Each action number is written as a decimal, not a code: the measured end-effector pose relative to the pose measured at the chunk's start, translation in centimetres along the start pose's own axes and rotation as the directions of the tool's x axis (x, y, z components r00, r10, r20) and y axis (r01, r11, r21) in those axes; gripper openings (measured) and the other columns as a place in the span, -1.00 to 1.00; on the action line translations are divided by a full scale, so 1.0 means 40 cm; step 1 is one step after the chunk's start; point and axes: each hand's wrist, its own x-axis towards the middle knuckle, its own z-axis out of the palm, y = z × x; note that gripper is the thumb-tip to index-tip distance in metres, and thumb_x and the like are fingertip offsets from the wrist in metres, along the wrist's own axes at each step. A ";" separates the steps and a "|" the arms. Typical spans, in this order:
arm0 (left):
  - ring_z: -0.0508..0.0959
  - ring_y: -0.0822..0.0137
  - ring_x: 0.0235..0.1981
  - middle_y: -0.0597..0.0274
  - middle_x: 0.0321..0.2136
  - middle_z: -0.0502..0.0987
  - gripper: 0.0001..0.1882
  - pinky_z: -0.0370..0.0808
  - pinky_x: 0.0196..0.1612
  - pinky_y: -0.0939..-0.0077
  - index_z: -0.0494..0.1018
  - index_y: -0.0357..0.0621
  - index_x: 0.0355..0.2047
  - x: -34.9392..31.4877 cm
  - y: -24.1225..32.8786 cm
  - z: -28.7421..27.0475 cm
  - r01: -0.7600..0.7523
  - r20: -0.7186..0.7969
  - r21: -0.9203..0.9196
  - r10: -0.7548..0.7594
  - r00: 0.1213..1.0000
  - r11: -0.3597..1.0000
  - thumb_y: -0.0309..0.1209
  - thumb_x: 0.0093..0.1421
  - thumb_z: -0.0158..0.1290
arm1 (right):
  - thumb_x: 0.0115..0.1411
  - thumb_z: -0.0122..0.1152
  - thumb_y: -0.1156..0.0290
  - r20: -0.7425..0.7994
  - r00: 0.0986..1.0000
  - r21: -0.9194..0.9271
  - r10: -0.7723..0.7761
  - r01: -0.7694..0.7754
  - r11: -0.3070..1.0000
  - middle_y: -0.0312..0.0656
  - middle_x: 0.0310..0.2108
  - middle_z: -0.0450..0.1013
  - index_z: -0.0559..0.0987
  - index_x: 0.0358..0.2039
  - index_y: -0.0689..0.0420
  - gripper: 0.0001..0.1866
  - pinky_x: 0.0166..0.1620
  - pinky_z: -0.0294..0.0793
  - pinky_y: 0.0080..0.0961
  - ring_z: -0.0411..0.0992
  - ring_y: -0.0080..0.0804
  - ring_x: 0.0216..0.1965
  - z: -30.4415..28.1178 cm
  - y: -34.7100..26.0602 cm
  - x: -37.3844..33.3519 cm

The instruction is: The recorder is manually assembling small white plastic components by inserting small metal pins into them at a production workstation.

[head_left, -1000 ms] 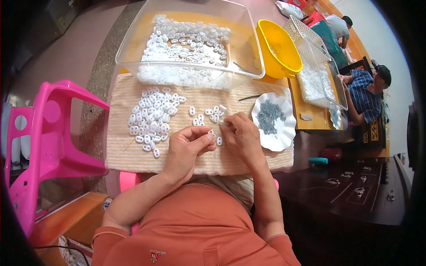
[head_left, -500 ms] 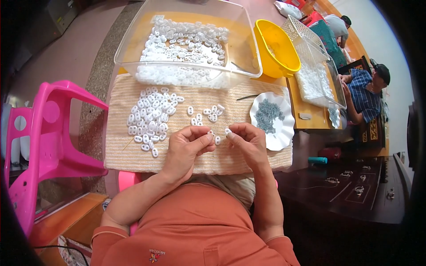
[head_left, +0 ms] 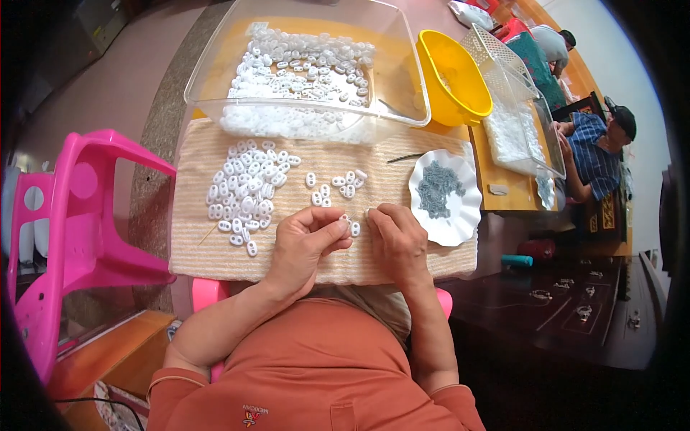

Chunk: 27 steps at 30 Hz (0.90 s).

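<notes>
Over the striped cloth, my left hand pinches a tiny white piece between thumb and index finger. My right hand is closed and turned knuckles up, with a sliver of white two-hole piece showing at its fingertips; the rest is hidden. Between the hands lies a loose white two-hole piece. Just beyond are small groups of similar pieces, and a larger pile is on the left. Small grey parts lie on a white wavy-edged plate beside my right hand.
A clear bin holding many white pieces stands at the back, beside a yellow basin. A thin dark tool lies near the plate. Pink chair at left; a person in blue sits at right beyond another clear bin.
My right hand has rolled from a thumb-up pinch to knuckles up, shifting slightly nearer me. My left hand keeps its pinch almost in place.
</notes>
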 end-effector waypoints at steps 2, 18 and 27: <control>0.57 0.44 -0.39 0.19 -0.39 0.55 -0.86 0.61 -0.28 0.56 0.47 -0.29 -0.24 0.001 0.003 0.000 -0.001 -0.001 -0.011 0.001 1.000 1.000 -0.59 0.16 0.08 | -0.06 0.18 0.72 0.101 0.995 0.070 0.017 -0.024 0.997 -0.09 -0.33 0.48 0.53 -0.31 0.23 -0.75 -0.29 0.49 -0.39 0.49 -0.16 -0.32 -0.015 -0.003 0.001; 0.57 0.44 -0.40 0.20 -0.41 0.54 -0.86 0.60 -0.28 0.57 0.46 -0.28 -0.24 -0.002 0.003 0.002 0.011 -0.009 0.010 -0.010 1.000 1.000 -0.59 0.16 0.09 | 0.08 0.23 0.53 0.213 0.942 0.107 0.261 -0.288 0.952 -0.09 -0.36 0.46 0.55 -0.29 0.20 -0.84 -0.34 0.46 -0.37 0.48 -0.13 -0.40 -0.032 -0.027 0.014; 0.57 0.43 -0.41 0.19 -0.42 0.55 -0.86 0.59 -0.28 0.56 0.46 -0.28 -0.24 -0.004 0.000 0.003 0.012 -0.001 0.006 -0.012 1.000 1.000 -0.58 0.16 0.09 | 0.05 0.23 0.54 0.226 0.944 0.131 0.239 -0.272 0.953 -0.11 -0.39 0.46 0.54 -0.37 0.20 -0.89 -0.35 0.46 -0.36 0.48 -0.15 -0.41 -0.030 -0.030 0.019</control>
